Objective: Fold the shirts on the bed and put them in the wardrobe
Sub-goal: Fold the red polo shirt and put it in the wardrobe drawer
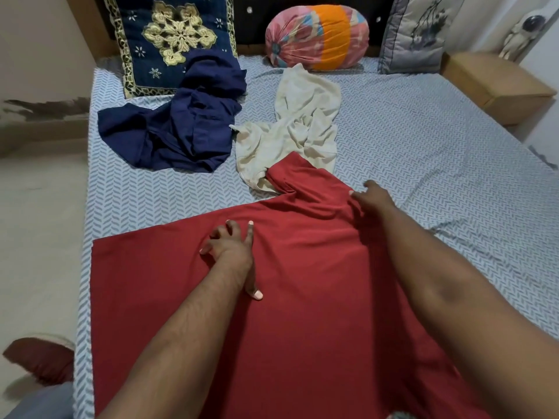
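The navy shirt (178, 128) is lying crumpled toward the far left corner of the bed (423, 140), with the cream shirt (296, 125) lying bunched just right of it. The red shirt (302, 297) is lying spread along the near edge, its sleeve touching the cream one. The left hand (233, 252) is pressing on it with loosely spread fingers, and the right hand (373, 198) is pinching its bunched shoulder fabric.

Home bedroom: bed (423, 140), pillows (169, 40), bedside table (496, 86).

I'm seeing a navy embroidered pillow (169, 40), a pink-and-orange bolster (317, 37) and a grey pillow (417, 31) lying in a row, with a wooden nightstand (496, 86) standing beside them.
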